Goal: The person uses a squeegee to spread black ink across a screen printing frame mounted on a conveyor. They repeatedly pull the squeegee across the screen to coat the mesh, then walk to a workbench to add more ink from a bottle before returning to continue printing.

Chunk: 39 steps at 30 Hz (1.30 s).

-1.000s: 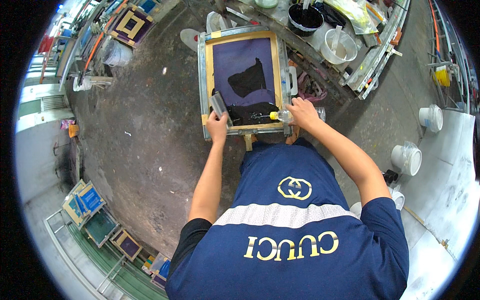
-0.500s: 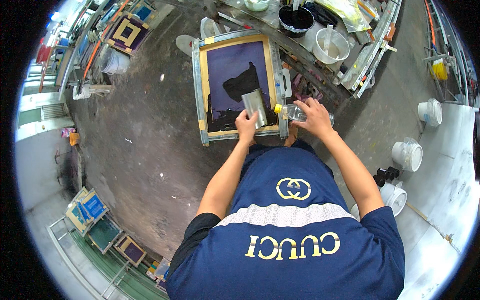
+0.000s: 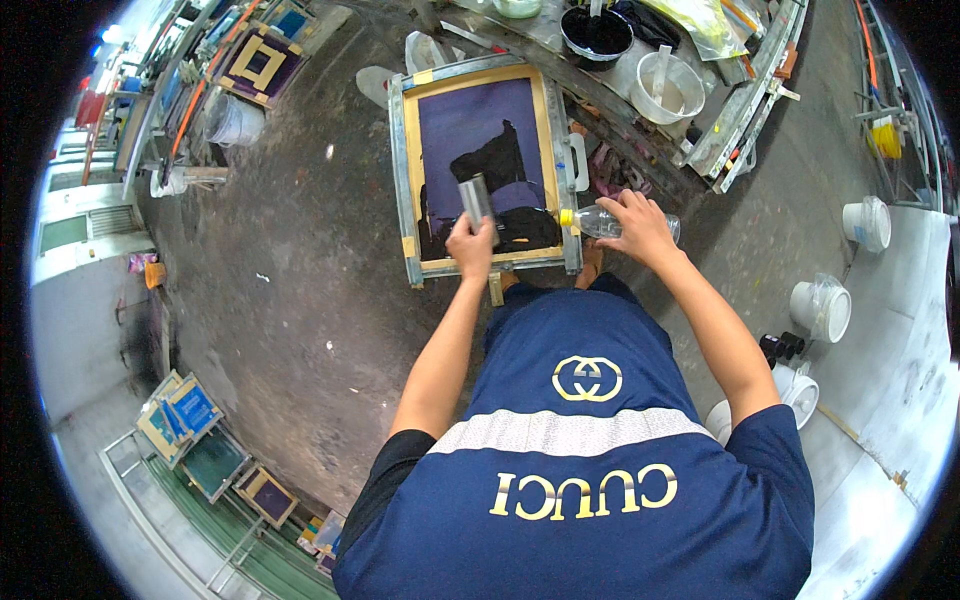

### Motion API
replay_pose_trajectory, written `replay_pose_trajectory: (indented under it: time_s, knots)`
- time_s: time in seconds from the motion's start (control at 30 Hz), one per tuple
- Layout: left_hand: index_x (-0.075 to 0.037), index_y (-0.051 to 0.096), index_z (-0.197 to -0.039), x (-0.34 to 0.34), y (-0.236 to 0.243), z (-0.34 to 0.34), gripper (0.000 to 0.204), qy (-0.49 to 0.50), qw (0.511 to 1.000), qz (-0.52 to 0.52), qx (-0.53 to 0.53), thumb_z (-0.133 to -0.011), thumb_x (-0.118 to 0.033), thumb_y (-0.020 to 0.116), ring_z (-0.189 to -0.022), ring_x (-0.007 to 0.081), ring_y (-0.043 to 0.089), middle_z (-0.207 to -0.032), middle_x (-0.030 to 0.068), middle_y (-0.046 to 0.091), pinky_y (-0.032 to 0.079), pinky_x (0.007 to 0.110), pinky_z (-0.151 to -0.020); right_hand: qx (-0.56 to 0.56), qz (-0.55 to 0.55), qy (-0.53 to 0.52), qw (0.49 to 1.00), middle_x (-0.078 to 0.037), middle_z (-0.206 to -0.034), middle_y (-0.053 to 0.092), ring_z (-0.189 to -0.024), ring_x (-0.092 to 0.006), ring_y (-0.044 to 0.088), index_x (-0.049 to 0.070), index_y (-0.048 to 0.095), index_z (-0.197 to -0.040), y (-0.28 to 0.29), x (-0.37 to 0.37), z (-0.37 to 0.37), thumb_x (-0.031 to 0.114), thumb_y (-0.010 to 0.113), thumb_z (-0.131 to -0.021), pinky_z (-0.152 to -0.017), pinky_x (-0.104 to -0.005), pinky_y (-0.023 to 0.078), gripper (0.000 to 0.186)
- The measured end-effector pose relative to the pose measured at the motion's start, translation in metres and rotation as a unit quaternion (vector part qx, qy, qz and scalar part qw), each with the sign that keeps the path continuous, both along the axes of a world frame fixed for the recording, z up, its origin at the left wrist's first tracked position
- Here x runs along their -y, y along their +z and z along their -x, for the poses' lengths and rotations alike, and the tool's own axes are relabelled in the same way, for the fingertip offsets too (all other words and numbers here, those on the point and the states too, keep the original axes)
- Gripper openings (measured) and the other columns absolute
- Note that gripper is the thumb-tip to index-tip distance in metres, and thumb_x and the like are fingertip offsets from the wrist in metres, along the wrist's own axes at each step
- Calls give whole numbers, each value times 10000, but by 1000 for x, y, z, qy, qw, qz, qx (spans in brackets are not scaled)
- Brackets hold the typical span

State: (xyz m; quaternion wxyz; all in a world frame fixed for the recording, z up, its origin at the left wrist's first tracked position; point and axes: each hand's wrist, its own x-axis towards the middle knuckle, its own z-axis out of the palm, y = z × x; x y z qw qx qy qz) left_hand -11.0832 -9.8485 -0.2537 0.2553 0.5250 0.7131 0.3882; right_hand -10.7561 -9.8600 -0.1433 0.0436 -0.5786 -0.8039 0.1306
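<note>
A screen-printing frame (image 3: 400, 170) with yellow-taped edges and purple mesh (image 3: 470, 120) stands in front of me. A black area (image 3: 490, 155) covers the mesh's middle, and wet-looking black ink (image 3: 525, 230) lies along its near end. My left hand (image 3: 470, 248) is closed round a shiny metal scraper (image 3: 476, 200), held above the near left part of the mesh. In my right hand (image 3: 638, 228) is a clear plastic bottle (image 3: 605, 222). It lies nearly level, its yellow cap (image 3: 567, 217) pointing left at the frame's right edge; its contents are hard to make out.
Beyond the frame, a cluttered bench (image 3: 560, 70) holds a bucket of black ink (image 3: 597, 40) and a whitish tub (image 3: 667, 90). Several white buckets (image 3: 820, 308) stand along the right wall. More screens (image 3: 260, 65) lean at upper left and lower left.
My left hand has drawn the scraper leftward, away from the bottle, and turned it more edge-on. More of the ink at the near end shows. The bottle stays at the frame's right side.
</note>
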Motion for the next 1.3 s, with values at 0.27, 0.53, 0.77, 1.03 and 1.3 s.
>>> replay_pose_trajectory:
  time_s: [0.27, 0.53, 0.77, 1.03, 1.3]
  knots:
    - [23, 751, -987, 2, -8, -45, 245, -29, 977, 64, 203, -907, -208, 750, -696, 78, 590, -779, 42, 727, 497, 323, -646, 32, 25, 41, 998, -91, -1112, 585, -1110, -297, 595, 206, 631, -1352, -5, -15, 9, 417, 910, -683, -899, -434, 513, 754]
    - [0, 682, -870, -1, 10, 78, 250, 75, 997, 24, -18, -891, -236, 763, -581, 163, 557, -679, 73, 638, 458, 380, -588, -143, 11, -25, 989, -98, -1127, 621, -1084, -317, 639, 192, 632, -1376, 1, -3, 15, 393, 891, -726, -939, -440, 544, 728]
    - [-20, 691, -912, 5, -7, 37, 198, 33, 999, 9, -17, -843, -197, 746, -621, 266, 616, -718, 151, 652, 489, 417, -633, -232, -10, -111, 966, -114, -1177, 651, -1115, -338, 651, 182, 630, -1401, 8, 11, 16, 484, 863, -782, -967, -437, 540, 727]
    - [-57, 765, -1075, -19, 25, 12, 275, -150, 987, 61, -19, -820, -151, 724, -704, 227, 674, -818, 96, 727, 531, 363, -700, -273, -24, -175, 946, -104, -1193, 658, -1101, -307, 662, 158, 633, -1397, 20, 23, -3, 403, 906, -757, -970, -416, 537, 738]
    - [-200, 747, -1257, 2, 6, -8, 563, -330, 925, -49, -185, -703, -108, 781, -1062, 276, 673, -1266, 9, 736, 557, 419, -899, -296, -29, -219, 929, -108, -1187, 660, -1080, -277, 669, 129, 636, -1397, 13, 48, -5, 348, 926, -747, -963, -399, 534, 744]
